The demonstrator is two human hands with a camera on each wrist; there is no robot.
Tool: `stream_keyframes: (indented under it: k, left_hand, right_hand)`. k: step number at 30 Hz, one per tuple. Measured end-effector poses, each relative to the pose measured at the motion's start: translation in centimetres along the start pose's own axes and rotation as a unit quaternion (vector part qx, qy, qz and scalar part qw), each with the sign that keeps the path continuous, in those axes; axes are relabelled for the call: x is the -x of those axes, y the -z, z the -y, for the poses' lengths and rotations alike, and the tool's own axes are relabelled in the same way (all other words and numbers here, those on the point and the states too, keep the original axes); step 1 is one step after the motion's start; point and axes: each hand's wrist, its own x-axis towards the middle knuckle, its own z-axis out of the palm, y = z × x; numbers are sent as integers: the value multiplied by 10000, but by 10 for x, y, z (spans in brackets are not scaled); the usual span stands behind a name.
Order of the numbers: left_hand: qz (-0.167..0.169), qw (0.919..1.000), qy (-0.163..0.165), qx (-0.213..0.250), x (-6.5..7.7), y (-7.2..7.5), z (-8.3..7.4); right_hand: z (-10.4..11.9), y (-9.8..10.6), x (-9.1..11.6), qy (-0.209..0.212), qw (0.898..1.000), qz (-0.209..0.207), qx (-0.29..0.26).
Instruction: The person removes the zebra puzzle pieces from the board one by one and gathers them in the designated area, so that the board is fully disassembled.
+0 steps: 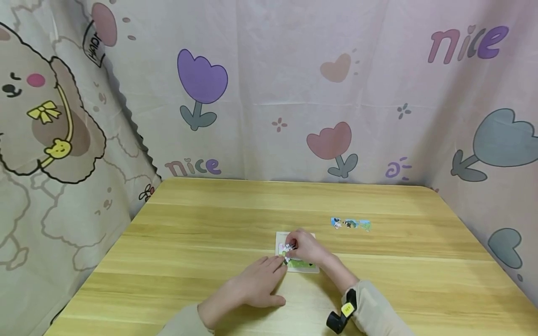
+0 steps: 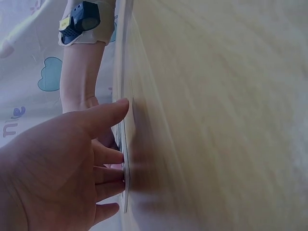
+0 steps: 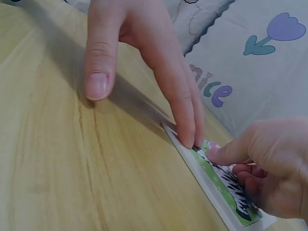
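A small puzzle board (image 1: pixel 316 269) with a pale border lies on the table, showing a zebra on green grass. My right hand (image 1: pixel 307 247) is over it with fingers curled, and seems to pinch a zebra puzzle piece (image 1: pixel 288 247) at the board's left part. In the right wrist view, the thumb of the right hand (image 3: pixel 274 168) touches the picture; its fingertips are partly hidden. My left hand (image 1: pixel 261 282) lies with fingers extended, their tips touching the board's near left corner. The left wrist view shows the left hand (image 2: pixel 57 163) at the board's thin edge (image 2: pixel 126 187).
Several small picture pieces (image 1: pixel 350 224) lie in a row on the wooden table (image 1: pixel 201 224), behind and to the right of the board. A printed curtain (image 1: pixel 269 93) hangs along the back and sides. A black wrist camera (image 1: pixel 342 317) is strapped to the right forearm.
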Motion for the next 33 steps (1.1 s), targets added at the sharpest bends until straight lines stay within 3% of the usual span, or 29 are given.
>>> stream_keyframes:
  k: [7,13,20,27,33]
  left_hand:
    - [14,10000,20,78,-1,-1,0]
    - [-12,10000,42,68,-1,-3,1]
    - [42,10000,39,62,0,-4,2]
    - [79,9999,74,45,1,-4,2]
    - [32,9999,70,93,2,-5,2]
  right_hand:
    - [0,-1,3,76,9990,-113,-431]
    - [-3,-3,5,-128,9934,-279,-1101]
    - [-10,-2,6,-247,9874,-361,-1521]
    - [-16,9,9,-295,9800,-454,-1916]
    - [-26,24,17,-589,9692,-668,-2296]
